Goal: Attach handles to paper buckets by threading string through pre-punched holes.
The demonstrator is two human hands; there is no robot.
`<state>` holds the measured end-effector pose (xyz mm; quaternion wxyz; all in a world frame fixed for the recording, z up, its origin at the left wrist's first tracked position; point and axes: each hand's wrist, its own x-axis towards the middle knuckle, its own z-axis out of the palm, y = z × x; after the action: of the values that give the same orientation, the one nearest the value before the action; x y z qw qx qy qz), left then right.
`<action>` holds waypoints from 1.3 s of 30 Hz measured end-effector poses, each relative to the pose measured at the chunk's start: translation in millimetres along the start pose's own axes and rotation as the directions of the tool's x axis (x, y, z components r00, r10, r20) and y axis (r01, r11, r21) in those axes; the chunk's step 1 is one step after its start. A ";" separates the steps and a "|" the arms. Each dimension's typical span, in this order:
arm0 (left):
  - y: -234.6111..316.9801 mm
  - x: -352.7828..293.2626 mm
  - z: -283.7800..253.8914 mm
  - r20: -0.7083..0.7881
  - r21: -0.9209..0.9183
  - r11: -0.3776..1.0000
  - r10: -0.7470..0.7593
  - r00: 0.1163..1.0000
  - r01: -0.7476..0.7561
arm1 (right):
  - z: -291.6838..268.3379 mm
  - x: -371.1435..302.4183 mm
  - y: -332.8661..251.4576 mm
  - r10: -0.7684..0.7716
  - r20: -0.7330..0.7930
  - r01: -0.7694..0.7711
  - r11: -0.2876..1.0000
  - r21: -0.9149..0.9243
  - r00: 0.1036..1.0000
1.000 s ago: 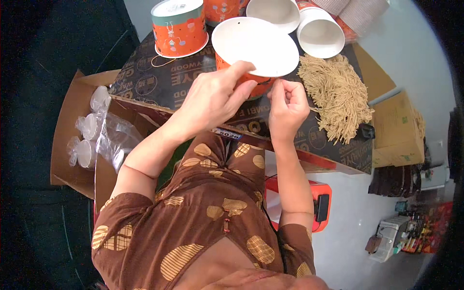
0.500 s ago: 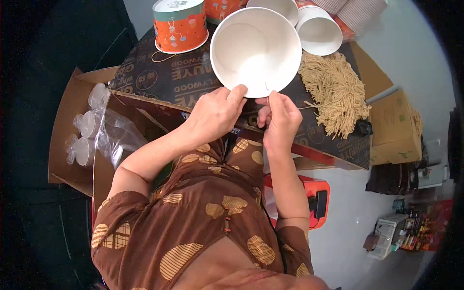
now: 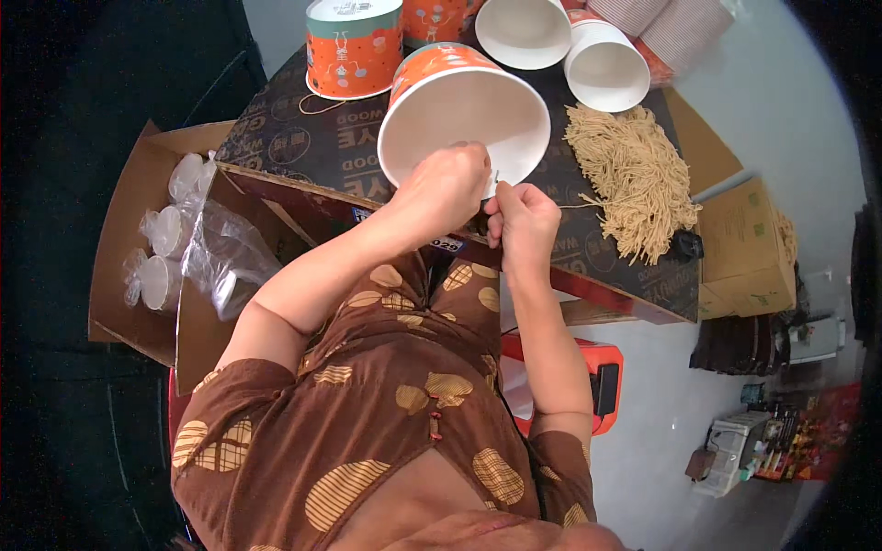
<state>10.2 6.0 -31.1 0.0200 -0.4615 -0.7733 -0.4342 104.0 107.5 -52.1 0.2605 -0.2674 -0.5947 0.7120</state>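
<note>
A big paper bucket (image 3: 501, 115), white inside with an orange and green printed outside, lies tilted with its mouth toward me at the table's near edge. My left hand (image 3: 446, 184) is closed in front of the mouth, fingertips at the near rim; what it pinches is hidden. Close beside it, my right hand (image 3: 525, 220) pinches at the rim, and a beige cord (image 3: 579, 206) runs from it toward a cord bundle (image 3: 634, 179) on the right. Between the hands, a small dark mark or thread end shows on the bucket's inner wall.
Behind stand an upside-down orange bucket (image 3: 354, 55) with a cord loop, and two white-mouthed buckets (image 3: 524, 32) (image 3: 606, 72). Stacked paper tubs (image 3: 684, 37) lie at the far right. An open carton (image 3: 129, 248) with plastic-wrapped white tubs is at left, a closed carton (image 3: 749, 253) at right.
The bucket has tipped and shifted left, so its printed outside now shows. My left hand has moved from gripping the rim to across the mouth, nearer my right hand.
</note>
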 end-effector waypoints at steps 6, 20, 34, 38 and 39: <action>-7.0 13.5 15.7 0.206 0.011 0.979 -0.203 0.957 0.205 | -2.7 0.8 5.3 -0.013 0.018 0.014 0.997 -0.077 1.000; -40.0 29.0 40.7 0.146 -0.363 0.927 -0.047 0.988 0.098 | -22.0 19.0 -6.9 0.102 0.071 -0.083 0.969 -0.231 0.992; -10.3 30.7 55.0 0.299 -0.694 0.602 -0.259 0.918 0.395 | -40.3 23.6 -16.4 0.211 0.044 -0.181 0.914 -0.363 0.976; -6.3 32.4 62.7 0.286 -0.619 0.683 -0.263 0.921 0.388 | -53.4 25.9 -21.1 0.254 0.084 -0.198 0.886 -0.419 0.963; -7.5 32.4 65.8 0.291 -0.618 0.682 -0.263 0.920 0.391 | -56.6 25.4 -22.2 0.240 0.052 -0.201 0.898 -0.392 0.969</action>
<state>10.5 72.5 -62.9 -0.2932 -0.3289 -0.6356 -0.6339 125.9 168.5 -40.5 0.0908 -0.3432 -0.7005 0.6191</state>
